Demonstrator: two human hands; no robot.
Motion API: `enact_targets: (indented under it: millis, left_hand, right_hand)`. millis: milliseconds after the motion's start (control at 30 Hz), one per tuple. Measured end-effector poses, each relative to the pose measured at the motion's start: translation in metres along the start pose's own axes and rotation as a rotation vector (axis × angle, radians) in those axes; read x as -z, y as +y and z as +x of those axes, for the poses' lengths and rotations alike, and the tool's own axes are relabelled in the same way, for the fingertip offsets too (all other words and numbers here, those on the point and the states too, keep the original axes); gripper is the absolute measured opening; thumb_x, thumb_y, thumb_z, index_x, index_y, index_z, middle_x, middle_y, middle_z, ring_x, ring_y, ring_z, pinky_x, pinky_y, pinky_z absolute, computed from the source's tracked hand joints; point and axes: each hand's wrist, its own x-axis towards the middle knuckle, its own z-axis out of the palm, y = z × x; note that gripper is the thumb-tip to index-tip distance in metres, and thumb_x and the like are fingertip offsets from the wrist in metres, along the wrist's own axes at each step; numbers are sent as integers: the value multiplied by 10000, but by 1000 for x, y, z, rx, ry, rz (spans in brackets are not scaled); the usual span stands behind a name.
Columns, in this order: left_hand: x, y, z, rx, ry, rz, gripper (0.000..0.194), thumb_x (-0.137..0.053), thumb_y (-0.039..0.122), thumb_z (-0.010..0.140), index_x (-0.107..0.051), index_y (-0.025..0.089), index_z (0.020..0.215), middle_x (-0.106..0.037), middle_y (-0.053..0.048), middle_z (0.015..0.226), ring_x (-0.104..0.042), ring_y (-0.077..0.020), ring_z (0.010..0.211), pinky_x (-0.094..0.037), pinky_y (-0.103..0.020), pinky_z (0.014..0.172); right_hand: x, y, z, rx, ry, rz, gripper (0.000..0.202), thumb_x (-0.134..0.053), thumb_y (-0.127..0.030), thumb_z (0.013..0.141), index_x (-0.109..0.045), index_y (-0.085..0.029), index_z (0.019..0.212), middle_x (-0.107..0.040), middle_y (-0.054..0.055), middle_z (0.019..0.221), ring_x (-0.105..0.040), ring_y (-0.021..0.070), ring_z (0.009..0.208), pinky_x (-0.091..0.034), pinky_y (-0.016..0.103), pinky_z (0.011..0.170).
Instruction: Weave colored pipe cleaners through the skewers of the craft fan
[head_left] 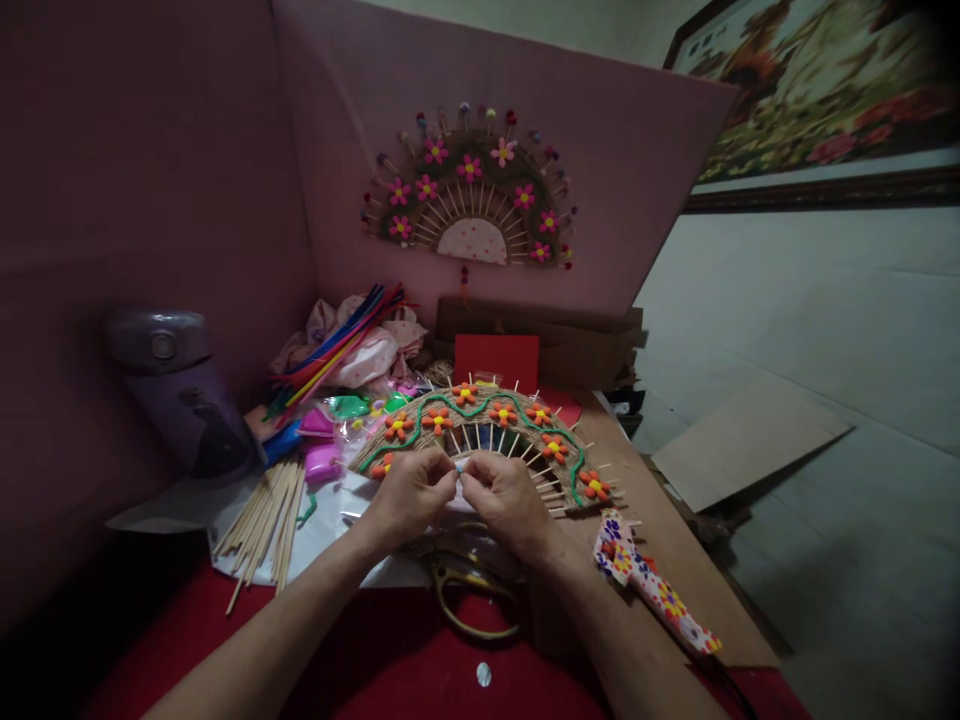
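My left hand [416,492] and my right hand [506,497] meet in front of a half-round fan, fingertips pinched together. Between them shows a tiny pale blue piece [460,467], mostly covered by the fingers. Just behind the hands lies the brown fan [487,400], with orange flowers, a green wavy strip and thin sticks poking out from its edge. Scissors [480,632] with yellowish handles rest below the hands, their blades hidden.
Wooden sticks [262,515] and a purple bottle [184,400] are on the left, beside coloured clay packs [322,462]. A flower-patterned glue gun [660,590] lies right. A finished-looking fan [469,200] hangs on the pink board [630,150] behind.
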Motion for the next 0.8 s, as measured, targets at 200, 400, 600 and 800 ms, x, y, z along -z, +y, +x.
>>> enact_targets:
  millis: [200, 400, 600, 800]
  left_hand:
    - [0, 4, 2, 46, -66, -208, 252, -605, 374, 740, -565, 127, 711, -589, 9, 595, -557, -101, 426, -452, -215, 405]
    - [3, 7, 3, 71, -40, -359, 279, -636, 386, 722, -559, 117, 714, -605, -4, 598, -544, -104, 401, -443, -226, 380]
    - [4, 2, 4, 73, 19, -346, 259, -612, 380, 731, -549, 129, 727, -585, 8, 591, -512, -97, 384, -432, -232, 364]
    - [6, 4, 1, -82, 29, 72, 142, -580, 257, 735, -586, 140, 655, -533, 21, 547, -494, -82, 471, -369, -179, 417]
  right_hand:
    - [6, 0, 0, 24, -34, 11, 192, -466, -165, 821, -606, -170, 690, -577, -26, 595, -477, 89, 541, -338, 191, 530]
    - [8, -1, 0, 59, -32, 3, 218, -427, -214, 884, -598, -178, 755, -605, -10, 668, -524, 105, 603, -361, 208, 579]
    - [0, -3, -4, 166, -16, -229, 185, -404, -181, 887, -571, -175, 810, -606, 31, 754, -545, 139, 708, -365, 240, 664]
    - [2, -2, -6, 327, -70, -389, 109, -462, -157, 827, -558, -168, 777, -589, 50, 746, -520, 166, 702, -350, 271, 655]
